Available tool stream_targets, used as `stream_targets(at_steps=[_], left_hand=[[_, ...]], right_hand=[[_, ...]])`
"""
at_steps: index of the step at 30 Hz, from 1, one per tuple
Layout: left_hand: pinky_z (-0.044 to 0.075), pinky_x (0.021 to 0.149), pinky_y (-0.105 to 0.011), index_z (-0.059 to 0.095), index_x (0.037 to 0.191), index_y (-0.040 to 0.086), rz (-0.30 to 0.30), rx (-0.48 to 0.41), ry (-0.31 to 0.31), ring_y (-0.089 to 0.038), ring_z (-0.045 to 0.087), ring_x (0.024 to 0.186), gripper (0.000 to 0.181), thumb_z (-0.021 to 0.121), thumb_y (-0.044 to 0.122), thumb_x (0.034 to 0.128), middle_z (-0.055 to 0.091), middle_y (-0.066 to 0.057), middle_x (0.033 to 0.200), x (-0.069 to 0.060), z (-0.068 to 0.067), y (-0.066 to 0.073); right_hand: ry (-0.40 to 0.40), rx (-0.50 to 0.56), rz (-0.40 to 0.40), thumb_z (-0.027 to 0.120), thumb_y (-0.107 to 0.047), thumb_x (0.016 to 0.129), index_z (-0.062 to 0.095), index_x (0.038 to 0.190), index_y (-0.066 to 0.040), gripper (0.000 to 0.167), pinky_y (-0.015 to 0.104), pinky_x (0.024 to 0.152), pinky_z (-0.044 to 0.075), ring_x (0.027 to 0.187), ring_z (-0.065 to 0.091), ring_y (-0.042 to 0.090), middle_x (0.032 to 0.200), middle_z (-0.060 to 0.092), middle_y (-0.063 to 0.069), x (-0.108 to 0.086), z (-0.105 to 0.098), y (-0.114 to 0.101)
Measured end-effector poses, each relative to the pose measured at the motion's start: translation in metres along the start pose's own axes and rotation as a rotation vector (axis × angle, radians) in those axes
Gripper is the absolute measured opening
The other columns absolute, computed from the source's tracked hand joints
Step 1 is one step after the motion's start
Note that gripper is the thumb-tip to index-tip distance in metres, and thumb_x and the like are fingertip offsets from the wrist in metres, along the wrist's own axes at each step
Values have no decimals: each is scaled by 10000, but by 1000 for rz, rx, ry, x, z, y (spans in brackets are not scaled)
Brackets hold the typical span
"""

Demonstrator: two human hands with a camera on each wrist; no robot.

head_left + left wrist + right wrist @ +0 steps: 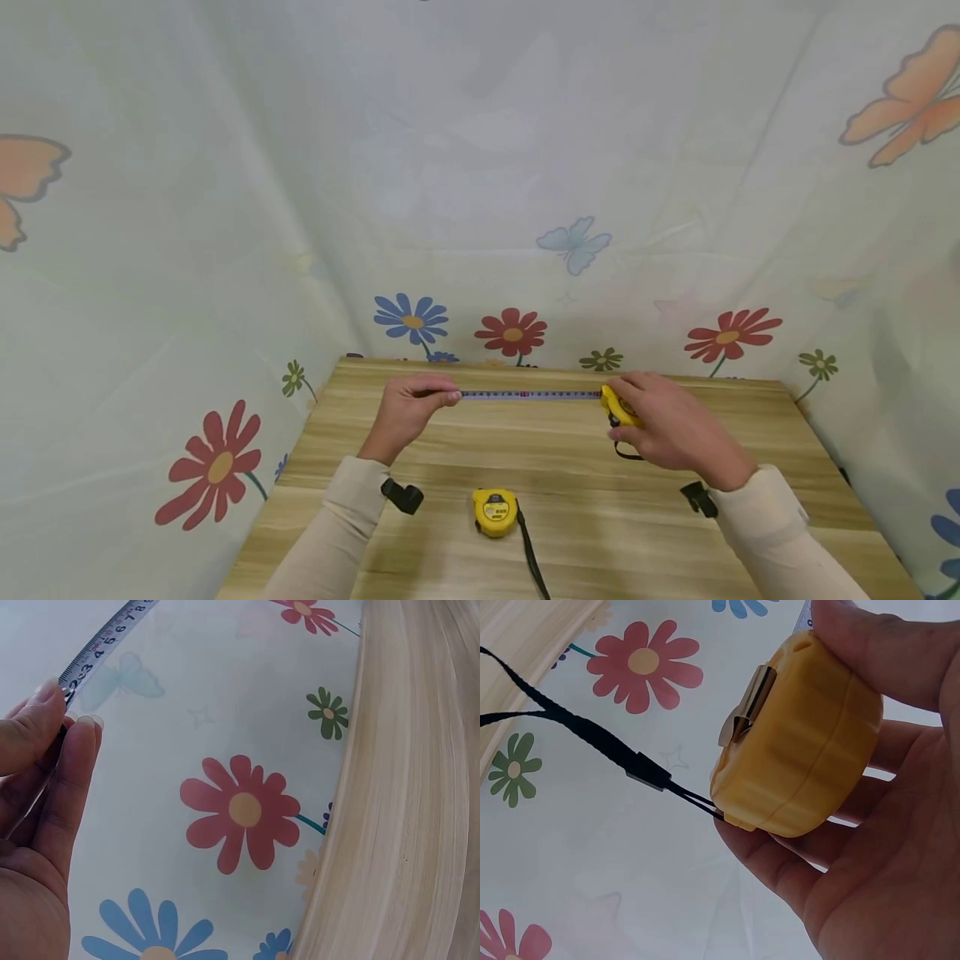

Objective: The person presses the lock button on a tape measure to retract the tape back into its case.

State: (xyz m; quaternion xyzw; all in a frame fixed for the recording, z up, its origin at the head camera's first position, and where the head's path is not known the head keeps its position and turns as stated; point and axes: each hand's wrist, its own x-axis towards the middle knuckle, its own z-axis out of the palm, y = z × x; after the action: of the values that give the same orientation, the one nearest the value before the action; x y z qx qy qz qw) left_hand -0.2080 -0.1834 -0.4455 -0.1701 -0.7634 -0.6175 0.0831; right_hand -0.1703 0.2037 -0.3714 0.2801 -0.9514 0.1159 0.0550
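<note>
My left hand [408, 412] pinches the free end of a tape measure's blade [525, 395] between thumb and fingers. That pale blade runs straight across to the right, with numbers facing up; in the left wrist view its first numbers [97, 654] show beyond the fingertips. My right hand [667, 421] grips the yellow tape measure case [618, 408], fingers and thumb around its sides. The right wrist view shows the case [795, 742] close up, with a metal clip [748, 706] and a black wrist strap [592, 735] hanging off it.
A second yellow tape measure [495, 512] lies on the wooden table [435, 467], nearer me and between my forearms, its black strap [531, 554] trailing toward the front. A pale curtain [480, 167] printed with flowers and butterflies stands behind the table and along both sides.
</note>
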Motion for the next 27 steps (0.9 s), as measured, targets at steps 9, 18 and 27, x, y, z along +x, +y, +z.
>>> stream_targets(at_steps=[9, 18, 27], left_hand=[[643, 827, -277, 808, 1032, -13, 11, -9, -12, -68, 742, 889, 132, 770, 67, 934, 757, -258, 1106, 0, 3, 2], [636, 818, -252, 799, 1034, -40, 15, -3, -3, -65, 739, 888, 152, 773, 69, 931, 765, -232, 1097, -1, 4, 3], [644, 811, -273, 810, 1012, -14, 45, -2, 0, -88, 746, 890, 119, 779, 59, 923, 778, -193, 1074, -3, 3, 4]], right_hand=[[16, -11, -2, 828, -297, 897, 611, 1379, -32, 592, 433, 835, 588, 970, 609, 219, 1286, 663, 146, -1, 1, 1], [11, -2, 4, 829, -295, 896, 604, 1392, -32, 605, 445, 851, 594, 990, 614, 227, 1295, 660, 145, -1, 1, -1], [3, -12, 4, 825, -311, 897, 601, 1408, -24, 627, 453, 850, 595, 997, 615, 239, 1303, 662, 151, 1, 1, -4]])
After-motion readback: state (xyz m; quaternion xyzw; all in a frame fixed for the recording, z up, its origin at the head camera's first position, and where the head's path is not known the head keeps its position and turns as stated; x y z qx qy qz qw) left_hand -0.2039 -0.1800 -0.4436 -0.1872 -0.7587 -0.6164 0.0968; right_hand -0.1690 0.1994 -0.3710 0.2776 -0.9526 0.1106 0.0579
